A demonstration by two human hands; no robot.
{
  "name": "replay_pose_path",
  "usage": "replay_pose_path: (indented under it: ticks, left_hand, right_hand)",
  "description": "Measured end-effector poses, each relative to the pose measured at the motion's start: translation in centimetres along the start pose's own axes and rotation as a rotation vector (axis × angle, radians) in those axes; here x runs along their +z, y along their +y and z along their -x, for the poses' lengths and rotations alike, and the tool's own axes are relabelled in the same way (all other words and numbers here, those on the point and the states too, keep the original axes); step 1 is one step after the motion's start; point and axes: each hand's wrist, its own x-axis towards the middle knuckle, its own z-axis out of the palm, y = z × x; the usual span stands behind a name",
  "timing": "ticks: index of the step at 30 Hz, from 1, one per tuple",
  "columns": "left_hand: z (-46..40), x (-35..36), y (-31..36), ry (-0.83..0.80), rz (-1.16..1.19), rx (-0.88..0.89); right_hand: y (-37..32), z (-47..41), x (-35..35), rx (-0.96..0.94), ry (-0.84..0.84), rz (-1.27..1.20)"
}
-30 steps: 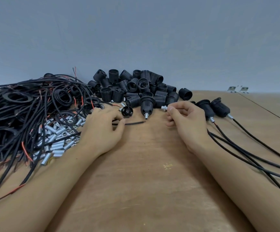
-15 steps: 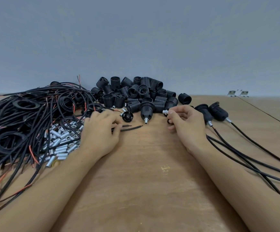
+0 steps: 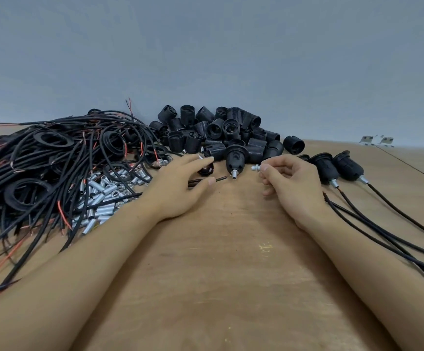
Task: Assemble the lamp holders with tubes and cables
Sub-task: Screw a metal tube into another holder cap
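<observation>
My right hand (image 3: 289,184) pinches a small silver tube (image 3: 255,168) between thumb and forefinger, just right of a black lamp holder (image 3: 235,158) that stands with a silver tube at its lower end. My left hand (image 3: 180,188) lies over a black cable (image 3: 219,178) on the table, its fingers stretched toward a small black cap (image 3: 206,171). Whether it grips the cable is hidden. A pile of black holder shells (image 3: 221,130) sits behind both hands.
A tangle of black and red cables with black rings (image 3: 53,158) fills the left. Loose silver tubes and nuts (image 3: 104,196) lie beside it. Two finished holders with cables (image 3: 337,171) trail off to the right. The wooden table (image 3: 218,274) meets a grey wall.
My left hand's fingers have straightened and reached forward toward the small black cap. My right hand still holds the silver tube in about the same place. The view has shifted slightly.
</observation>
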Motion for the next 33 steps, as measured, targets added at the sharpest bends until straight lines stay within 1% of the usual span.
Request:
replay_pose_path:
  ticks: [2, 3, 4, 6, 7, 9, 12, 14, 17, 20, 23, 24, 26, 28, 30, 31, 33]
  left_hand:
    - [-0.3, -0.8, -0.7, 0.124, -0.059, -0.056]
    - [-0.6, -1.3, -1.1, 0.184, -0.142, -0.119]
    - [-0.8, -1.7, -1.7, 0.201, -0.241, -0.202]
    - [-1.0, -2.3, -3.0, 0.098, -0.389, -0.351]
    - [-1.1, -2.4, -3.4, 0.037, -0.414, -0.383]
    - [-1.1, -2.3, -3.6, 0.003, -0.415, -0.38]
    - [-1.0, -2.4, -3.2, 0.016, -0.426, -0.39]
    - [-1.0, -2.4, -3.1, 0.038, -0.434, -0.402]
    - [-1.1, -2.5, -3.1, 0.103, -0.387, -0.404]
    - [-1.2, -2.4, -3.0, 0.105, -0.37, -0.386]
    - [-1.2, -2.1, -3.1, 0.145, -0.44, -0.384]
    - [-1.1, -2.1, -3.1, 0.181, -0.498, -0.411]
    - [-0.9, -2.4, -3.3, 0.27, -0.606, -0.53]
    - [-0.7, -3.2, -3.7, 0.326, -0.608, -0.681]
    - [-0.6, -3.7, -4.0, 0.269, -0.593, -0.784]
    - [-0.5, -3.6, -4.2, 0.221, -0.619, -0.781]
    - [-0.4, -3.4, -4.4, 0.169, -0.663, -0.719]
  right_hand:
    - [0.0, -0.1, -0.2, -0.001, 0.009, -0.012]
    - [0.0, -0.2, -0.3, -0.002, 0.013, -0.013]
    - [0.0, -0.2, -0.3, -0.003, 0.016, -0.015]
    - [0.0, -0.2, -0.2, 0.001, 0.008, -0.011]
    - [0.0, -0.1, -0.2, 0.003, 0.001, -0.006]
    - [0.1, 0.0, 0.0, 0.0, -0.014, 0.008]
    - [0.1, 0.0, -0.1, -0.002, -0.024, 0.015]
    - [0.1, -0.1, -0.2, -0.001, -0.022, 0.019]
    - [0.1, -0.1, -0.2, -0.004, -0.02, 0.006]
    - [0.1, -0.2, -0.3, -0.004, -0.013, 0.004]
    - [0.0, -0.3, -0.1, 0.003, -0.014, 0.015]
    - [0.0, -0.3, -0.1, 0.004, -0.018, 0.019]
    - [0.0, -0.2, 0.0, 0.0, -0.031, 0.034]
    - [0.0, -0.2, 0.1, -0.006, -0.04, 0.046]
    - [0.0, -0.2, 0.1, -0.007, -0.043, 0.05]
    - [0.0, -0.2, 0.1, -0.005, -0.046, 0.052]
    - [0.0, -0.2, 0.1, -0.003, -0.052, 0.063]
